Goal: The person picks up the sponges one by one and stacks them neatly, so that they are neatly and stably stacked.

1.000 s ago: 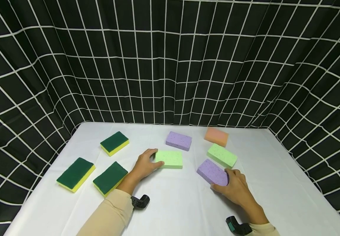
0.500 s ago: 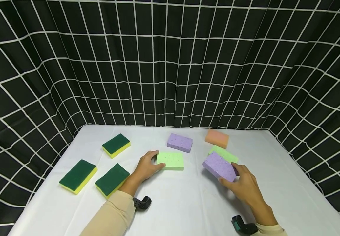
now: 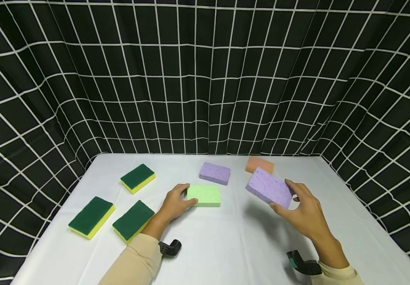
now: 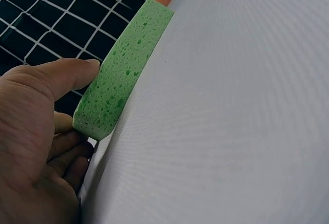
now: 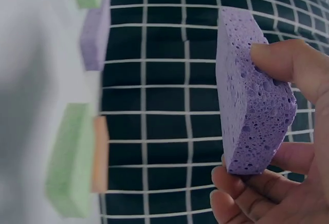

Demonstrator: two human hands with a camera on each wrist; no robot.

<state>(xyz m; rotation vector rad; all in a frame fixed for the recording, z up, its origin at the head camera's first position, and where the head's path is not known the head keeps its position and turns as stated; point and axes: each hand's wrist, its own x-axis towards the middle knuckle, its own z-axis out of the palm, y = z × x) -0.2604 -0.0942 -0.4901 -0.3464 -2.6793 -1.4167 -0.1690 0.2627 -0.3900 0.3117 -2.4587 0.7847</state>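
Observation:
In the head view, my right hand point(image 3: 306, 209) holds a purple sponge point(image 3: 269, 188) by its right end, raised and tilted above the white table, its shadow below. The right wrist view shows the thumb on one face of this porous sponge point(image 5: 257, 100) and the fingers curled under the other side. My left hand point(image 3: 176, 204) pinches the left end of a light green sponge point(image 3: 205, 196) lying on the table. In the left wrist view, the thumb presses the near face of the green sponge point(image 4: 123, 70), with the other fingers partly hidden behind its end.
Another purple sponge point(image 3: 215, 173) and an orange sponge point(image 3: 258, 164) lie farther back. A second green sponge point(image 5: 69, 160), hidden in the head view, shows in the right wrist view. Three green-and-yellow scrub sponges point(image 3: 138, 178) lie at left. A black gridded curtain point(image 3: 205, 79) surrounds the white table point(image 3: 208, 245).
My right hand has lifted the purple sponge off the table and moved it up and slightly right, covering the second green sponge. My left hand stays at its green sponge.

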